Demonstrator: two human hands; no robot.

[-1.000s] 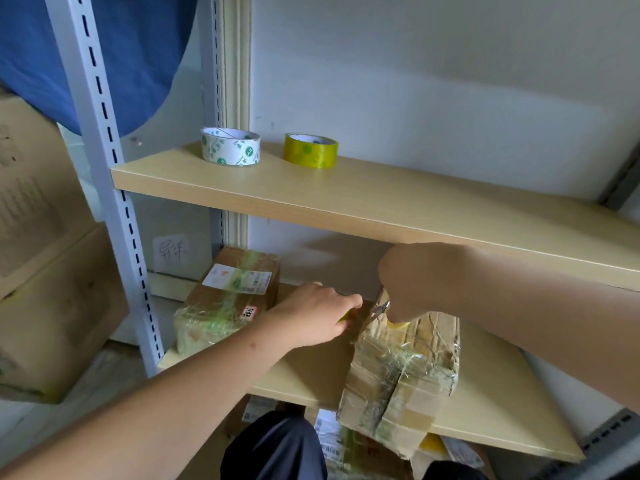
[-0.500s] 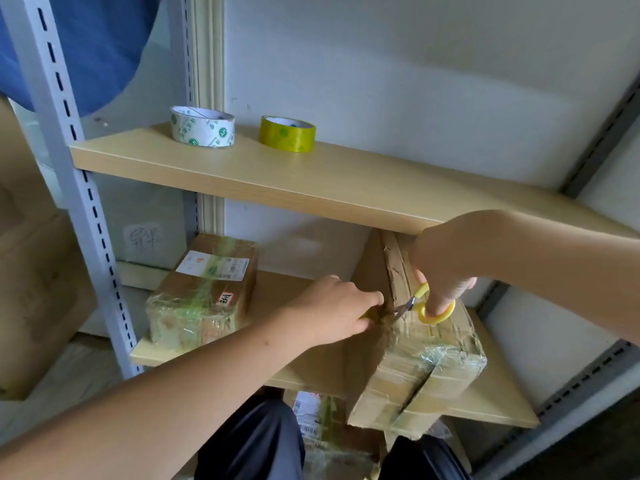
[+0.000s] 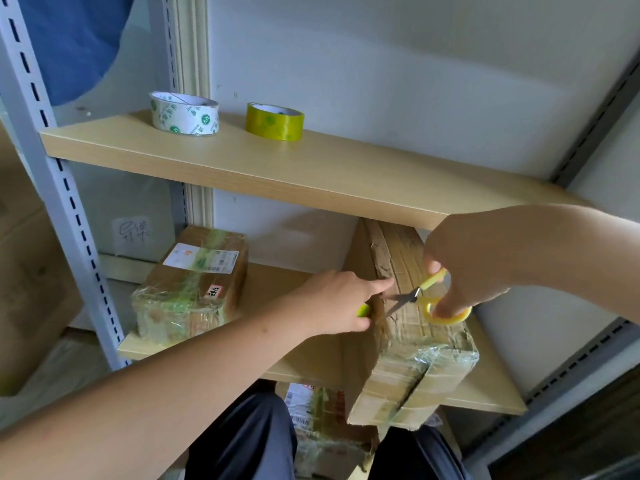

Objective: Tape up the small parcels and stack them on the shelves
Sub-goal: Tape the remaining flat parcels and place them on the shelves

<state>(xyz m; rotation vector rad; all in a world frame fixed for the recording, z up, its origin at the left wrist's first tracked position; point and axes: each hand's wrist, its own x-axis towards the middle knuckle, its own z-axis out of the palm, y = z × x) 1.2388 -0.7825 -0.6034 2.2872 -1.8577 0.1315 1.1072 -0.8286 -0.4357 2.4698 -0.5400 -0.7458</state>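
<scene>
A worn cardboard parcel (image 3: 412, 372), wrapped in clear tape, stands tilted on the lower shelf (image 3: 301, 362), its top under the upper shelf (image 3: 263, 174). My right hand (image 3: 464, 268) grips yellow-handled scissors (image 3: 420, 299) whose blades lie at the parcel's left edge. My left hand (image 3: 341, 301) holds a yellow-green tape roll (image 3: 363, 310), mostly hidden, and its fingers touch the same edge. A second taped parcel (image 3: 194, 285) with a white label lies on the lower shelf's left end.
Two tape rolls sit on the upper shelf: a white one with green print (image 3: 184, 113) and a yellow-green one (image 3: 274, 121). A grey slotted upright (image 3: 52, 181) stands at left, large cardboard boxes (image 3: 24, 271) beyond it. More parcels (image 3: 322, 427) lie below, between my knees.
The view has dropped and shifted right. The parcel has been tipped up onto its end under the upper shelf, and the scissors have come out into view at its edge.
</scene>
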